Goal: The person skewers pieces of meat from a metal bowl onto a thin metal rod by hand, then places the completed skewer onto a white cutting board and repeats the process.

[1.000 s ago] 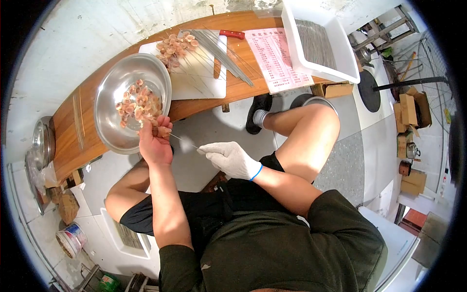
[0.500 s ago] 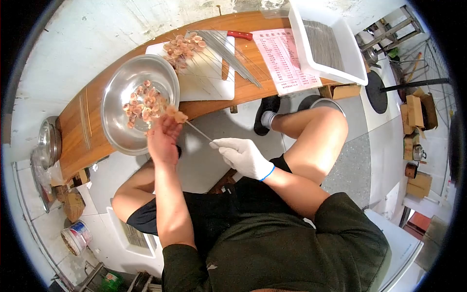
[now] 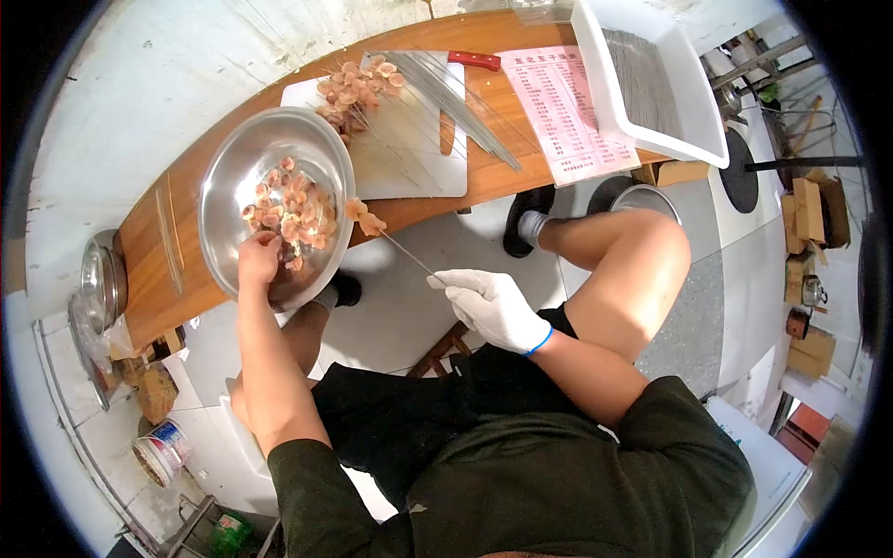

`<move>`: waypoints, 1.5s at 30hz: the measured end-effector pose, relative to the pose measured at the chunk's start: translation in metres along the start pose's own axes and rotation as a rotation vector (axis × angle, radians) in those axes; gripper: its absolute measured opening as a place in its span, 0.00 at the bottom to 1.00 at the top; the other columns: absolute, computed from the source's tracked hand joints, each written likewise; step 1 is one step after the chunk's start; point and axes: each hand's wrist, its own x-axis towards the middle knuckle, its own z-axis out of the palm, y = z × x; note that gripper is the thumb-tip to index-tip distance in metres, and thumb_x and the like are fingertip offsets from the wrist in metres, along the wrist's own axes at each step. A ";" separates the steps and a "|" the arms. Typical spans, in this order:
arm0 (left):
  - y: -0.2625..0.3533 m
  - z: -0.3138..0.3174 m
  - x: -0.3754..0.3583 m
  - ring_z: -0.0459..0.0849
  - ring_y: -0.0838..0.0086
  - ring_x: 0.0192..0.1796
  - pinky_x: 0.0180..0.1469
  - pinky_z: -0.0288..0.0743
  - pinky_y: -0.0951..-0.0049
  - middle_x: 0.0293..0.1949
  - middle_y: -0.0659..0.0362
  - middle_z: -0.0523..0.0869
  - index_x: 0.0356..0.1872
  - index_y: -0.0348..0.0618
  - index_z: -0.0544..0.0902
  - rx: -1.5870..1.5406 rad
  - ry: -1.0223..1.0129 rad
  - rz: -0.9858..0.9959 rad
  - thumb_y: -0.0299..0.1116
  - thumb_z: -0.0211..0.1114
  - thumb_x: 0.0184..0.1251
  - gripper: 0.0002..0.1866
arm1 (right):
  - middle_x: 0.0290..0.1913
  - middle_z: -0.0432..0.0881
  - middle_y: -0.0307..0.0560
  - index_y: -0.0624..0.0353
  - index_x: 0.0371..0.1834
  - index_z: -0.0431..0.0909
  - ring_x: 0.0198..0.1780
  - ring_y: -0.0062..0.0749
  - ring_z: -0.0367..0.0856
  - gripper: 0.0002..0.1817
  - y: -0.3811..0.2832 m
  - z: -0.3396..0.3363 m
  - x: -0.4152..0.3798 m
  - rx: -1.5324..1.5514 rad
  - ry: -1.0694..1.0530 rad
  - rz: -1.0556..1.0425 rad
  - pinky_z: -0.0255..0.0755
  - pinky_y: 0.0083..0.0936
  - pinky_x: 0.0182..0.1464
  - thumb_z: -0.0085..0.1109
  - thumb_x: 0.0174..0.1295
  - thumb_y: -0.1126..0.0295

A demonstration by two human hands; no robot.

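Note:
My bare left hand (image 3: 259,259) is inside the steel bowl (image 3: 223,186), its fingers pinched at the left edge of the pinkish-brown meat pieces (image 3: 296,206); what they hold is too small to make out. My right hand (image 3: 490,307), in a white glove, grips a thin metal skewer (image 3: 407,253). A few meat pieces (image 3: 365,219) sit on the skewer's far end, just right of the bowl's rim. Behind the bowl, loaded skewers (image 3: 358,88) lie heaped on the white cutting board (image 3: 409,177).
Bare skewers (image 3: 456,107) lie across the board's right side. Beyond are a red-handled knife (image 3: 474,60), a pink printed sheet (image 3: 558,116) and a white bin (image 3: 684,144) of skewers. Metal bowls (image 3: 102,279) stand at the table's left end.
My left hand has moved from the skewer's tip down-left into the bowl. The skewer with its meat pieces stays in my right hand, and the whole view has shifted slightly.

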 end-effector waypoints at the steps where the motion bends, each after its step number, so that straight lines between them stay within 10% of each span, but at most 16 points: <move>1: 0.020 -0.003 -0.013 0.85 0.69 0.36 0.44 0.77 0.70 0.34 0.53 0.88 0.47 0.32 0.83 0.074 0.139 0.076 0.30 0.64 0.62 0.15 | 0.24 0.68 0.29 0.68 0.59 0.77 0.25 0.12 0.61 0.17 0.001 0.000 0.001 0.004 -0.001 0.007 0.59 0.14 0.27 0.49 0.72 0.71; 13: 0.022 0.010 -0.006 0.86 0.55 0.42 0.49 0.77 0.63 0.38 0.44 0.87 0.45 0.33 0.82 0.240 0.010 0.041 0.42 0.68 0.59 0.21 | 0.23 0.70 0.31 0.67 0.59 0.78 0.24 0.13 0.64 0.17 -0.001 0.001 0.006 -0.014 -0.006 0.060 0.62 0.15 0.26 0.50 0.71 0.71; 19: 0.010 0.012 0.003 0.80 0.48 0.52 0.55 0.73 0.55 0.41 0.43 0.85 0.47 0.35 0.82 0.354 0.273 0.090 0.37 0.64 0.61 0.18 | 0.23 0.70 0.31 0.66 0.59 0.78 0.23 0.12 0.63 0.18 0.003 -0.002 0.005 -0.001 0.007 0.050 0.61 0.15 0.25 0.50 0.72 0.70; 45: 0.109 0.007 -0.030 0.81 0.51 0.49 0.54 0.75 0.59 0.45 0.48 0.83 0.43 0.39 0.85 0.315 0.010 0.546 0.29 0.68 0.58 0.12 | 0.23 0.71 0.32 0.69 0.60 0.76 0.23 0.13 0.63 0.17 -0.005 -0.004 0.009 0.086 0.023 0.068 0.59 0.14 0.25 0.48 0.72 0.74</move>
